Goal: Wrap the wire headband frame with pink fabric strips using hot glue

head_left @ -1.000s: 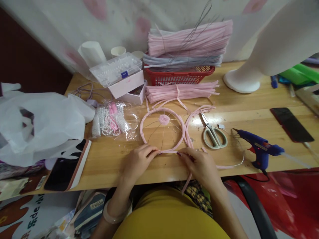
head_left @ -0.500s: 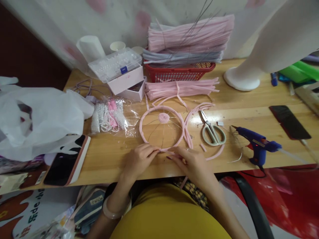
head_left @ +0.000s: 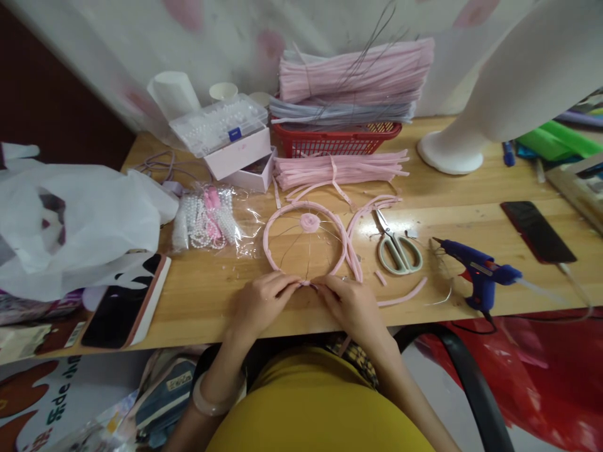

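A pink-wrapped hoop (head_left: pixel 266 241) lies on the wooden table, with thin wires running across it to a pink coiled disc (head_left: pixel 309 222) near its far side. At the hoop's near edge, my left hand (head_left: pixel 261 300) pinches the wrapped rim between thumb and fingertips. Just to the right, my right hand (head_left: pixel 354 306) also has its fingertips closed on the rim, with a short pink stretch visible between the two hands. My fingers hide the exact grip. Loose pink fuzzy stems (head_left: pixel 352 251) curve along the hoop's right side.
Scissors (head_left: pixel 399 251) and a blue glue gun (head_left: pixel 480 270) lie to the right, near a dark phone (head_left: pixel 537 231). Behind are a bundle of pink stems (head_left: pixel 339 169) and a red basket (head_left: pixel 339 141). Bagged pearl strings (head_left: pixel 202 216) and another phone (head_left: pixel 125 304) are left.
My right hand has moved left along the near rim, closer to my left hand, and its fingers have drawn together. My left hand stays nearly in place. The view has shifted slightly.
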The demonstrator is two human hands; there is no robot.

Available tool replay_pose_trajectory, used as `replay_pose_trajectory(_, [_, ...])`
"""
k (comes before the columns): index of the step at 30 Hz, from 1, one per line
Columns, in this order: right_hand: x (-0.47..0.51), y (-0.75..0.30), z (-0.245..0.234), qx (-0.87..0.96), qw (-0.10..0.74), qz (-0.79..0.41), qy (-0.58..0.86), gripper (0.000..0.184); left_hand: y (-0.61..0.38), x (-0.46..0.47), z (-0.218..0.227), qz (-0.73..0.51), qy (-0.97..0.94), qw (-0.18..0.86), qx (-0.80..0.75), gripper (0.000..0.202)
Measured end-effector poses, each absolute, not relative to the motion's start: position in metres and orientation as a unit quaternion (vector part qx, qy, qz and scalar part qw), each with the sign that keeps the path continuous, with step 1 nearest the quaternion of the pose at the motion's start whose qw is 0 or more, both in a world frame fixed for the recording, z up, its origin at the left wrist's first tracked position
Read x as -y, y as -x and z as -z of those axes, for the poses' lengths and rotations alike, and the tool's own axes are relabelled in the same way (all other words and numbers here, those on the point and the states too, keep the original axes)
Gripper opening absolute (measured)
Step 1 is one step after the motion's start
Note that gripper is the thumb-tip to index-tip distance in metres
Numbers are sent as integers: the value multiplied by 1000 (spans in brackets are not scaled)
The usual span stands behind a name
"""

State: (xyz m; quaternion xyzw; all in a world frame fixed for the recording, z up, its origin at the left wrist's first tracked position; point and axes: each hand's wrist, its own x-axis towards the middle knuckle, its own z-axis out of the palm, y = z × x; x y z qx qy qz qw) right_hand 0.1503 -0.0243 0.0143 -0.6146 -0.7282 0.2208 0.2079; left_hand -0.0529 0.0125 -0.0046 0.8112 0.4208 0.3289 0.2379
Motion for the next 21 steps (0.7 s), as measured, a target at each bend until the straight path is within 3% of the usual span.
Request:
replay_pose_trajectory(15, [25,-152,-9,735,221,-220,602,24,41,-11,8,-369,-763,306,-433,12])
replay_pose_trajectory(21, [20,-152,-18,722,271,-226,595,22,38,3,0,-442,-670,353,-481,11])
